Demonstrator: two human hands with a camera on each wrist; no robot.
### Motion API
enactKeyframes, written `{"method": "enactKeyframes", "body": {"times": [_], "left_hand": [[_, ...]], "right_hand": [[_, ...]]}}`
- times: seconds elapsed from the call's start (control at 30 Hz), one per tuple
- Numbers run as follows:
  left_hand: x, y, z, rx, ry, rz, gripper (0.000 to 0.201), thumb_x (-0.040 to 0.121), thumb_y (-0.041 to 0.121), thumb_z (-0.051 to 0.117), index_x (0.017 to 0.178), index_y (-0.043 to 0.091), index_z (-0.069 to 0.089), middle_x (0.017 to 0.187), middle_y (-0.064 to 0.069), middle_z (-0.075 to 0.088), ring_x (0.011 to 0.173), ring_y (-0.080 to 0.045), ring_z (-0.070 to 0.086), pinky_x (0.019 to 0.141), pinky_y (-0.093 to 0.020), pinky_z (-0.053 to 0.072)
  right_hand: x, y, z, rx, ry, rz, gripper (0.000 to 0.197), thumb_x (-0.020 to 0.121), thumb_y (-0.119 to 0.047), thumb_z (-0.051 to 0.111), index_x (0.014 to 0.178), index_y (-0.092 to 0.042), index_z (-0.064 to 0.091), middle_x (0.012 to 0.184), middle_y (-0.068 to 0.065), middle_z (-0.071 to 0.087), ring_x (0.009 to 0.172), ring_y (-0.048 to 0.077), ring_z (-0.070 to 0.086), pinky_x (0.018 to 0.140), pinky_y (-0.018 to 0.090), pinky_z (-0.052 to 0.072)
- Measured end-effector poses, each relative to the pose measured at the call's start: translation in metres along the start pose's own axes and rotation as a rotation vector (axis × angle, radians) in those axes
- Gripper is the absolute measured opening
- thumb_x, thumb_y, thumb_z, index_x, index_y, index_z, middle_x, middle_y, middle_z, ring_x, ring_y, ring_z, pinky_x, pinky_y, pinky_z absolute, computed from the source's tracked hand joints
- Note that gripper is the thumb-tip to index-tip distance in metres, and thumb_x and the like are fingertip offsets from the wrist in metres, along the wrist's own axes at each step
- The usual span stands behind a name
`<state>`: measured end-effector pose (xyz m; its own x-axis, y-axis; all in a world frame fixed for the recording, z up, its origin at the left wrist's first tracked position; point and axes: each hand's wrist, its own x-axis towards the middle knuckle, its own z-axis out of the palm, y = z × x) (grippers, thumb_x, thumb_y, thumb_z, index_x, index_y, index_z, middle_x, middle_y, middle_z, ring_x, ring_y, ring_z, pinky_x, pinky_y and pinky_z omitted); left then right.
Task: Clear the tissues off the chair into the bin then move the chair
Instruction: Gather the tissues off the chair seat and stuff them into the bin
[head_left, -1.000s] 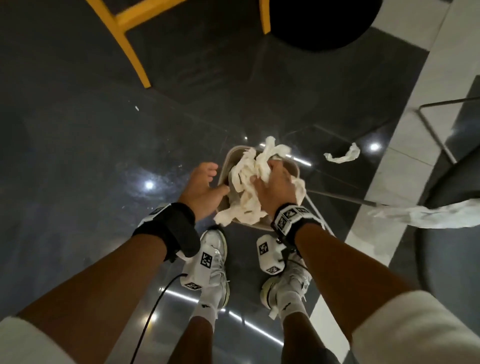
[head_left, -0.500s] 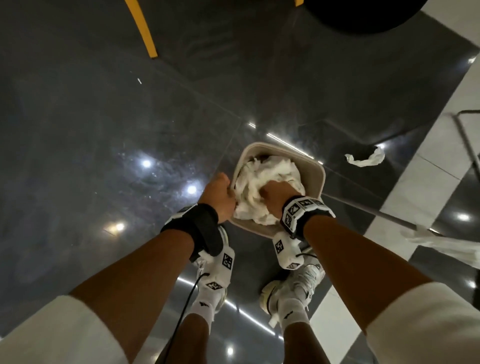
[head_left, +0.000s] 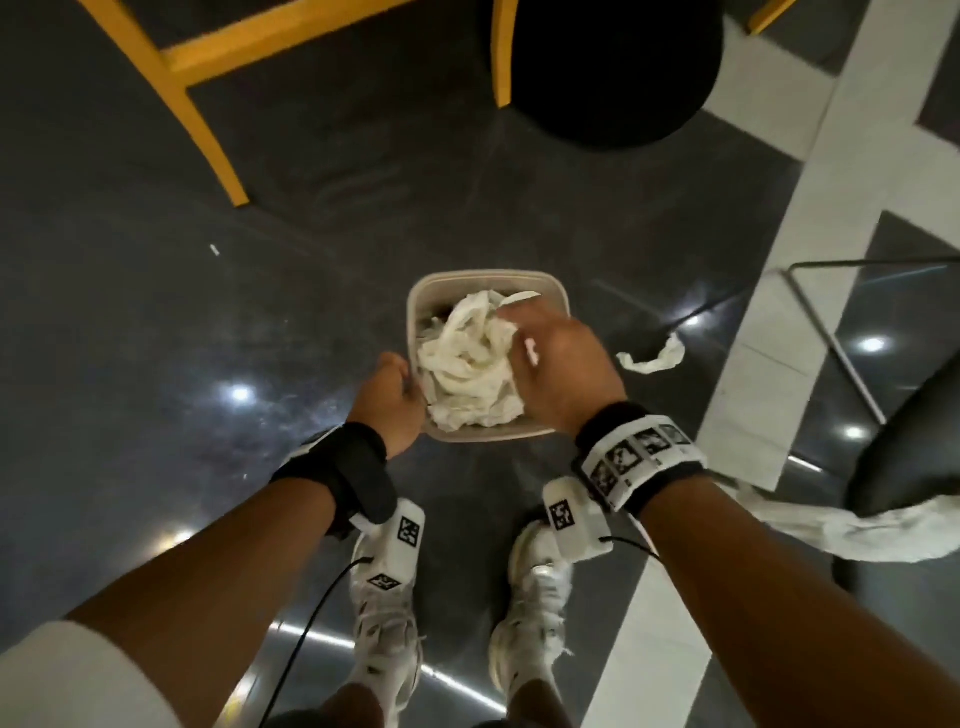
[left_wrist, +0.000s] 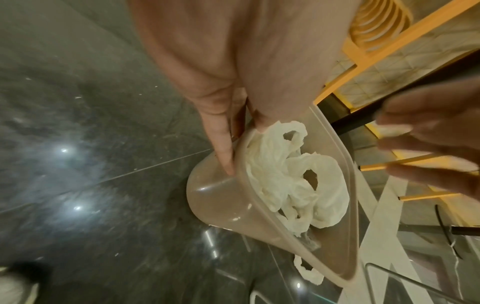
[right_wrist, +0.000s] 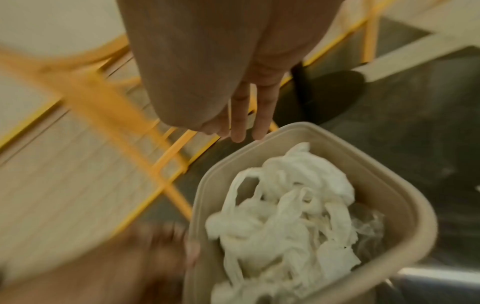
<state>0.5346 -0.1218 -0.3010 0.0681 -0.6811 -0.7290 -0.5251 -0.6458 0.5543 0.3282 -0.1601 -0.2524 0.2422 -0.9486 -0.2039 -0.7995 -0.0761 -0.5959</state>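
A beige bin (head_left: 488, 274) stands on the dark floor in front of my feet, filled with crumpled white tissues (head_left: 467, 364). My left hand (head_left: 397, 387) pinches the bin's left rim; the left wrist view shows the left hand (left_wrist: 231, 142) on the bin (left_wrist: 221, 201) beside the tissues (left_wrist: 291, 185). My right hand (head_left: 524, 332) hovers just above the tissues with loosely spread fingers and holds nothing. In the blurred right wrist view the right hand's fingers (right_wrist: 245, 127) point straight past the bin's far rim (right_wrist: 285, 127). More tissue (head_left: 831, 525) lies on the black chair seat (head_left: 914, 457) at right.
One loose tissue (head_left: 652, 358) lies on the floor right of the bin. A yellow-legged chair (head_left: 208, 104) and a round black base (head_left: 608, 67) stand beyond the bin. The black chair's thin metal frame (head_left: 831, 338) crosses the white floor stripe.
My right hand was pushing the tissues down into the bin; now it has lifted off them with spread fingers. The left hand keeps its hold on the rim.
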Motion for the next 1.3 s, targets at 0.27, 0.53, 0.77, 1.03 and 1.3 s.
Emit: {"method": "enactKeyframes", "body": {"times": [0.27,0.53,0.77,1.03,1.3], "left_hand": [[0.054,0.038,0.015,-0.072,0.095,0.13,0.016,0.092,0.025,0.056,0.101,0.017,0.046,0.091,-0.012,0.067,0.08,-0.026,0.07,0.066,-0.046,0.062],[0.111,0.048,0.043,0.017,0.214,0.44,0.016,0.093,0.027,0.053,0.091,0.013,0.046,0.091,-0.011,0.061,0.078,-0.026,0.061,0.063,-0.039,0.051],[0.13,0.051,0.054,0.01,0.219,0.5,0.019,0.092,0.032,0.047,0.088,0.014,0.046,0.092,-0.01,0.056,0.076,-0.022,0.055,0.065,-0.036,0.047],[0.084,0.075,0.048,-0.21,-0.033,0.281,0.047,0.102,0.015,0.046,0.142,0.03,0.027,0.126,-0.001,0.053,0.095,-0.021,0.068,0.057,-0.03,0.062],[0.013,0.025,0.043,-0.188,-0.122,0.106,0.048,0.1,0.009,0.051,0.139,0.029,0.031,0.127,0.0,0.051,0.105,-0.026,0.062,0.052,-0.032,0.061]], "right_hand": [[0.039,0.198,0.006,-0.062,-0.006,0.948,0.039,0.088,-0.027,0.052,0.118,-0.005,0.065,0.127,0.022,0.064,0.117,0.04,0.06,0.093,0.038,0.047],[0.045,0.27,0.083,-0.373,-0.552,0.86,0.04,0.105,-0.029,0.039,0.137,-0.014,0.057,0.146,0.012,0.054,0.139,0.033,0.044,0.118,0.042,0.03],[0.051,0.291,0.086,-0.337,-0.497,0.903,0.041,0.102,-0.035,0.038,0.136,-0.019,0.056,0.144,0.014,0.054,0.134,0.034,0.049,0.114,0.044,0.036],[0.064,0.227,-0.016,0.139,0.241,0.881,0.036,0.093,-0.028,0.057,0.116,-0.002,0.066,0.118,0.019,0.068,0.115,0.036,0.063,0.099,0.04,0.048],[0.015,0.039,-0.04,0.242,0.184,0.411,0.017,0.089,-0.024,0.062,0.09,-0.014,0.076,0.092,0.007,0.076,0.088,0.019,0.07,0.078,0.028,0.052]]}}
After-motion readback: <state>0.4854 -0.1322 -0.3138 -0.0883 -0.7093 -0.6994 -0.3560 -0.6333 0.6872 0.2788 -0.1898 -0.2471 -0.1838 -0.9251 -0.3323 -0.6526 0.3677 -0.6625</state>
